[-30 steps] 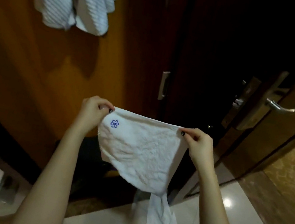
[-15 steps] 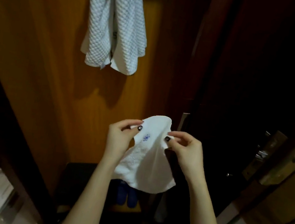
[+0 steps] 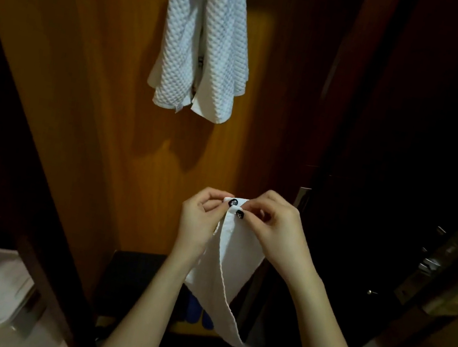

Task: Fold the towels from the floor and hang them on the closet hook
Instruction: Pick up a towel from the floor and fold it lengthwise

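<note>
The hung towel [image 3: 204,43], well above the hands, now shows more fully. The small towel [image 3: 228,265], wider before, hangs folded narrow. The left hand [image 3: 201,220] and right hand [image 3: 270,229] pinch its top corners together. Hook cut off, logo hidden.

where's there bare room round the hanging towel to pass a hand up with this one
Bare wood panel lies wide to the left of the waffle towel, narrower to its right before the dark door edge, and below its hem. Crowded lower down: left hand and right hand both pinch the small towel.
</note>
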Demonstrator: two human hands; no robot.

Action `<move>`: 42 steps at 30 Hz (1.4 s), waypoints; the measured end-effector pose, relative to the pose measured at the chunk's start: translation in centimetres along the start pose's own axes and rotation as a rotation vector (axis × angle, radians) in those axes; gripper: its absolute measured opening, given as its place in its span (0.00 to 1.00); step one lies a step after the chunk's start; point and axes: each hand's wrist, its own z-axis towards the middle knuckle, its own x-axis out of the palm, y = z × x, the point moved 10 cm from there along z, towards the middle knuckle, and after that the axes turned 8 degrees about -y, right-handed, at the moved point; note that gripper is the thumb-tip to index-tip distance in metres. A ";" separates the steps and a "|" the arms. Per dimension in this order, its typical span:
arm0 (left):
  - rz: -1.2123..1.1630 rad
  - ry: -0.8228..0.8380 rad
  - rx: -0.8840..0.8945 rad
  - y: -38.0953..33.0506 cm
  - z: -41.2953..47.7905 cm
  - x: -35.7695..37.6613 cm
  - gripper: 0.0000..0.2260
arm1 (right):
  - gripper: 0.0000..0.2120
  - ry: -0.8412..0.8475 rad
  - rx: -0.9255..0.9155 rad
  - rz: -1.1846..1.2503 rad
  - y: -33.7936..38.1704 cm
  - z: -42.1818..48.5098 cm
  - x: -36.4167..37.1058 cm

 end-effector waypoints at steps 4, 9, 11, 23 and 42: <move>-0.073 0.099 -0.029 -0.1 -0.5 0.6 0.06 | 0.02 0.053 -0.024 -0.115 0.2 0.3 0.3; -0.107 0.170 -0.018 -0.6 -1.4 1.3 0.07 | 0.03 -0.031 -0.082 -0.111 0.9 0.2 -0.8; -0.108 0.166 -0.012 -0.7 -1.6 1.4 0.09 | 0.02 -0.062 -0.119 -0.125 1.2 0.0 -1.1; -0.126 0.016 0.011 -1.0 0.0 0.2 0.07 | 0.08 0.014 0.002 -0.211 -1.6 -0.1 -4.1; 0.291 0.236 0.250 -2.7 2.2 2.9 0.14 | 0.17 -0.238 0.146 0.065 -4.7 3.0 -6.9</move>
